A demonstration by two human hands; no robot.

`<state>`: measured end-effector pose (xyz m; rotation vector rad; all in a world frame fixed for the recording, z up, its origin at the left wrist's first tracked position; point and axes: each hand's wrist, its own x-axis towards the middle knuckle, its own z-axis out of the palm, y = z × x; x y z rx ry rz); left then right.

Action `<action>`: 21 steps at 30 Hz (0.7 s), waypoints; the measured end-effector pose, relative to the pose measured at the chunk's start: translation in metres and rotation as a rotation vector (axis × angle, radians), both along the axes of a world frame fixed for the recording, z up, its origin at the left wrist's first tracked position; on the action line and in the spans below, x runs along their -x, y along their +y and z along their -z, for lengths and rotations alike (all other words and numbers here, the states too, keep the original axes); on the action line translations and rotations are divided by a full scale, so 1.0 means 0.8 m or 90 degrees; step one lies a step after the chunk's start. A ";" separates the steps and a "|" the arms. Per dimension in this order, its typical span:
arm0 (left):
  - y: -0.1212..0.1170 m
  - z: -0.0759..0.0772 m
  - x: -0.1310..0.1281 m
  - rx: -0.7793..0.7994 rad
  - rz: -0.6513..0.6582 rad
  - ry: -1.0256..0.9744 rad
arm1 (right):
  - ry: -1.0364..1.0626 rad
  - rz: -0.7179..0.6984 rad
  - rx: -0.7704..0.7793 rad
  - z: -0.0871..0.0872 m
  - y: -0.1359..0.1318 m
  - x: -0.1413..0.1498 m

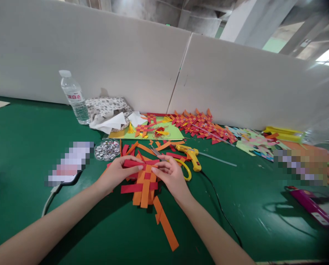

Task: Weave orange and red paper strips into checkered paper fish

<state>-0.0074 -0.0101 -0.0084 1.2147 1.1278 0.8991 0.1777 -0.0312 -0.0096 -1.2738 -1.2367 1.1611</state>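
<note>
Between my hands is a piece woven from red and orange strips (147,176), its loose strip ends hanging toward me. My left hand (120,171) pinches its upper left part, thumb and fingers closed on a red strip. On the other side my right hand (171,173) grips the upper right edge with thumb and bent fingers. A loose orange strip (166,224) lies below the piece on the green table. Just beyond my right hand are yellow-handled scissors (188,171), partly hidden by it, and a yellow glue gun (192,156).
Loose strip scraps, a dish of googly eyes (107,149) and a blurred-out phone (70,162) lie nearby. A water bottle (74,97) stands at the back left. Finished woven fish (203,125) are piled along the white partition (98,55). A black cord (219,206) runs at right.
</note>
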 end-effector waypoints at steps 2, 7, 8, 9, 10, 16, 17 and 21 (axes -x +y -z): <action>0.000 0.001 0.000 -0.015 0.009 0.014 | 0.002 -0.005 -0.002 -0.002 0.000 -0.001; -0.001 -0.002 0.002 -0.027 0.049 0.029 | 0.009 -0.030 -0.001 -0.004 -0.002 0.000; -0.001 -0.003 0.002 -0.022 0.057 0.033 | 0.011 -0.028 0.000 -0.005 -0.003 0.000; -0.002 -0.004 0.002 -0.017 0.063 0.037 | 0.011 -0.024 0.001 -0.006 -0.003 0.001; -0.002 -0.005 0.002 -0.012 0.067 0.042 | 0.009 -0.020 0.001 -0.007 -0.004 0.001; -0.002 -0.004 -0.001 -0.033 0.058 0.057 | -0.003 -0.035 -0.018 -0.002 -0.003 0.006; -0.001 -0.003 -0.001 -0.033 0.056 0.053 | -0.005 -0.038 -0.015 -0.001 -0.003 0.006; 0.003 -0.002 0.002 0.024 0.011 0.000 | -0.077 -0.064 -0.052 -0.013 -0.004 -0.006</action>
